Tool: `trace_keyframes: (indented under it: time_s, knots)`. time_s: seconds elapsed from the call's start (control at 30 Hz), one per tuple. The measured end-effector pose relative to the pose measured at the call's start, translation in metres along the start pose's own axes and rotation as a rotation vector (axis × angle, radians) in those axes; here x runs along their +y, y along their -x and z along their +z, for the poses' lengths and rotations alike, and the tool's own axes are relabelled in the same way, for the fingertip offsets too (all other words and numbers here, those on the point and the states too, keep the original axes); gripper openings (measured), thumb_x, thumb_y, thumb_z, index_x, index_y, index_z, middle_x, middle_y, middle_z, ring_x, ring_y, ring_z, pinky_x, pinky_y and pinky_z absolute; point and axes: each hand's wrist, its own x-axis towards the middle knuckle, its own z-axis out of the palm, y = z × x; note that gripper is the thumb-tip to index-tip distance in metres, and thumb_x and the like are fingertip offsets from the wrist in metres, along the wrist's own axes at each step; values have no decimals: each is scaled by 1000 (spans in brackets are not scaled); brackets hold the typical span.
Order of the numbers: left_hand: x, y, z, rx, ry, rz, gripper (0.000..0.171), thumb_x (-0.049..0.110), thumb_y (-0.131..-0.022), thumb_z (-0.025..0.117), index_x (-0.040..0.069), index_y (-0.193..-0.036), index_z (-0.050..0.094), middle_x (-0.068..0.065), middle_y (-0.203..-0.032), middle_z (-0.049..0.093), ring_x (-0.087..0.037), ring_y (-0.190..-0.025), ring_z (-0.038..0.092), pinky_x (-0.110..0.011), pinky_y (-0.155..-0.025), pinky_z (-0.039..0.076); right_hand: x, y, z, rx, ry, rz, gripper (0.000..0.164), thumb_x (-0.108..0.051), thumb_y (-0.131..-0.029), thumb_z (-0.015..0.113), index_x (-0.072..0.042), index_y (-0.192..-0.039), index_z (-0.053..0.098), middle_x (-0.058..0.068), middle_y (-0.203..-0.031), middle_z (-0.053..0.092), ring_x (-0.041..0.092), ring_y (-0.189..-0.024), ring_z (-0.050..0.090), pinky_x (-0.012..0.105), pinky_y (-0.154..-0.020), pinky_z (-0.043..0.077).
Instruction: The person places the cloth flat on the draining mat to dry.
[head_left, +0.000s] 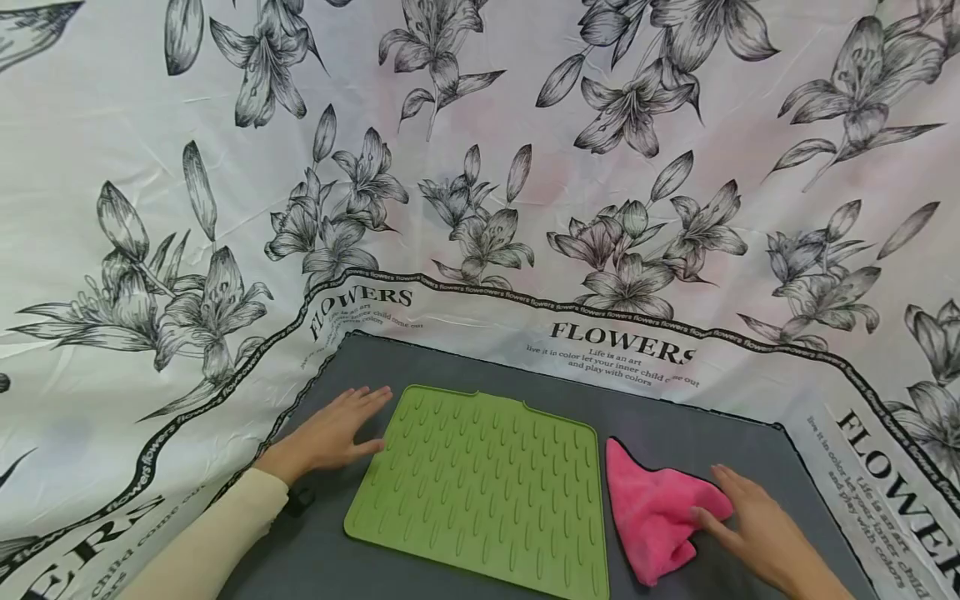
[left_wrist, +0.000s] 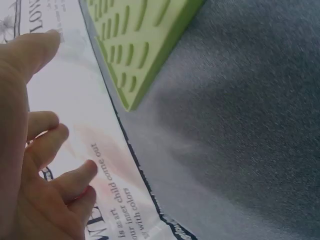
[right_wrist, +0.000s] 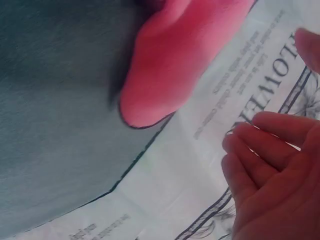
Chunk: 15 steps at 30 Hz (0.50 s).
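A green mat (head_left: 480,492) with rows of raised ridges lies flat on the grey table. In the left wrist view, one corner of the mat (left_wrist: 135,55) shows. My left hand (head_left: 337,429) hovers by the mat's left edge with fingers spread and nothing held; whether the thumb touches the edge I cannot tell. To the right of the mat, a crumpled pink cloth (head_left: 652,508) with a dark edge lies on the table. Beside it is my right hand (head_left: 757,525), its fingers loosely extended. The right wrist view shows that hand apart from the pink cloth (right_wrist: 165,65), holding nothing.
The grey tabletop (head_left: 442,362) meets white sheeting (head_left: 487,108) printed with black flowers and lettering on the far, left and right sides. A small black object (head_left: 302,502) sits under the left wrist, partly hidden by the sleeve.
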Motion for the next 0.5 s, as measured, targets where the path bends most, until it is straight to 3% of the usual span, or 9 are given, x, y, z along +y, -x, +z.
trace_keyframes:
  time_s: [0.37, 0.5]
  knots:
    - [13, -1, 11, -111, 45, 15, 79, 38, -92, 72, 10, -157, 35, -10, -161, 37, -41, -147, 34, -58, -119, 26, -21, -12, 8, -125, -43, -1, 98, -63, -77, 77, 8, -139, 52, 31, -139, 54, 51, -125, 53, 67, -92, 47]
    - [15, 0, 17, -167, 89, 21, 81, 37, -90, 75, 8, -155, 37, -11, -159, 39, -43, -146, 34, -59, -118, 27, -25, -13, 17, -173, -48, -15, 97, -63, -70, 82, 7, -133, 56, 22, -126, 64, 37, -114, 63, 54, -90, 54]
